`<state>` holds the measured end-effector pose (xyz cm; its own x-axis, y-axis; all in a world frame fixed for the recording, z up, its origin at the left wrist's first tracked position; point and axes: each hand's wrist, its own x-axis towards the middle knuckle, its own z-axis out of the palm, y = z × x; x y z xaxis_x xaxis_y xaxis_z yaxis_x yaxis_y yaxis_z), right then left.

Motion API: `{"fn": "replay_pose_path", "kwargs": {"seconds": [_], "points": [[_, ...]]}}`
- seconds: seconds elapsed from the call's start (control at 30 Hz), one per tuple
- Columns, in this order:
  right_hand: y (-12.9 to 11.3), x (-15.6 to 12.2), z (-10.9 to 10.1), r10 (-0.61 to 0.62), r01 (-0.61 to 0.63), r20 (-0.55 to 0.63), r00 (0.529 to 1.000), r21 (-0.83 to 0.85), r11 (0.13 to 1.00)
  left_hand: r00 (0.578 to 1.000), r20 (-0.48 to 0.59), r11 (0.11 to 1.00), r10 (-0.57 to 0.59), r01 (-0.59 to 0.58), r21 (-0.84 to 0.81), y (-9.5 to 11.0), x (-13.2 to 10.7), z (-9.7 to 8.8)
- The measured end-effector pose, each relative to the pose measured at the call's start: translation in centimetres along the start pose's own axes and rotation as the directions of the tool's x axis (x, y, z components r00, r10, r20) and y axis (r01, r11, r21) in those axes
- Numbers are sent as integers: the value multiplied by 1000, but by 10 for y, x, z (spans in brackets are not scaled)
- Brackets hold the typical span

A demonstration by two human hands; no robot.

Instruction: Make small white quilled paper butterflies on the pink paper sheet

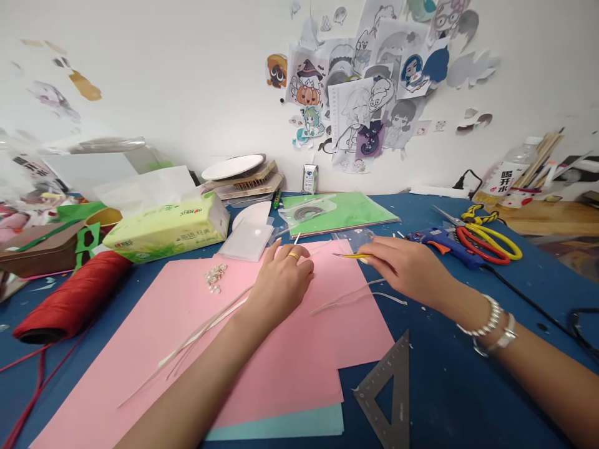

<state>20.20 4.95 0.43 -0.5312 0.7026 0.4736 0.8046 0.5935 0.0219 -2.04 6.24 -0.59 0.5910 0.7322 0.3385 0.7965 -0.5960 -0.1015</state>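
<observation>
My left hand (283, 280), with a ring on one finger, is closed above the pink paper (290, 349). A thin white strip (297, 238) sticks up between its fingertips. To its right, my right hand (402, 262) pinches slim yellow tweezers (353, 255), their dark pointed tip turned toward my left hand. Pale paper strips (201, 333) lie on the pink paper, partly hidden under my left wrist. More loose strips (350, 299) lie between the hands, some reaching onto the blue table. A small heap of cream coils (215, 275) sits left of my left hand.
A metal set square (397, 399) lies front right. Scissors (482, 234) and a blue glue gun (444, 243) with a cord are at the right. A red thread spool (75, 299) and a tissue pack (168, 227) stand left. Green sheets (355, 212) lie behind.
</observation>
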Motion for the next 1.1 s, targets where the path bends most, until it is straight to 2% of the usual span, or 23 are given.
{"fn": "replay_pose_path", "kwargs": {"seconds": [0.13, 0.27, 0.4, 0.6, 0.87, 1.1], "points": [[-3, 22, 22, 23, -23, -6, 1000, -2, 1000, 1000, 15, 1000, -11, 11, 1, -1, 0, 2], [-6, 15, 36, 43, -44, -11, 999, -13, 999, 1000, 27, 1000, -9, 9, -7, 1, -2, 1], [-8, 7, 38, 40, -39, 11, 999, -26, 999, 999, 28, 1000, -18, 18, 2, 2, -2, -3], [-9, 10, 39, 14, -12, 42, 999, -62, 998, 994, -42, 990, -98, 102, 102, -6, -4, -3], [-9, 14, 45, -54, 64, 102, 993, -98, 993, 995, 8, 988, -102, 100, 116, -4, -5, 2], [-11, 17, 49, -41, 56, 127, 991, -117, 992, 991, 29, 985, -133, 129, 112, -2, -6, 0]]}}
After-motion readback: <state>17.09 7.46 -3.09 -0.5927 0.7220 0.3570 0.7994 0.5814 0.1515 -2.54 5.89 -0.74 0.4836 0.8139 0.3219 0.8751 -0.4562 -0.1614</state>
